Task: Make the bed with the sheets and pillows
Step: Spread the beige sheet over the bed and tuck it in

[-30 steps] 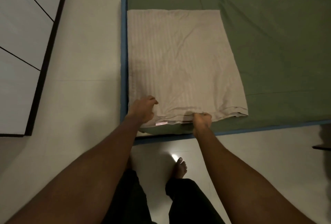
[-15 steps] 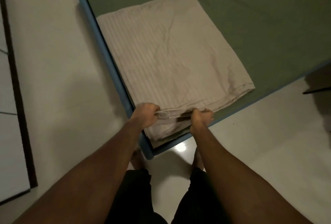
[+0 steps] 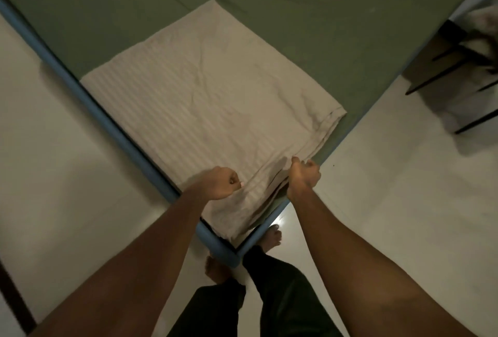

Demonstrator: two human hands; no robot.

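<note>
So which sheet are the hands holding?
The folded beige striped sheet; left hand and right hand grip its near edge. The green sheet lies spread flat beneath it.

Dim, warm-toned illumination. A small glare spot sits on the glossy floor (image 3: pixel 281 220) at lower centre. Soft shadows throughout. Wide-angle distortion bends edges; upper right is blurred.

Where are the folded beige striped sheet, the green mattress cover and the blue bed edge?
folded beige striped sheet (image 3: pixel 215 99): head view, its flat middle.
green mattress cover (image 3: pixel 296 13): head view, bare stretch beyond the sheet.
blue bed edge (image 3: pixel 107 120): head view, left rail.
</note>
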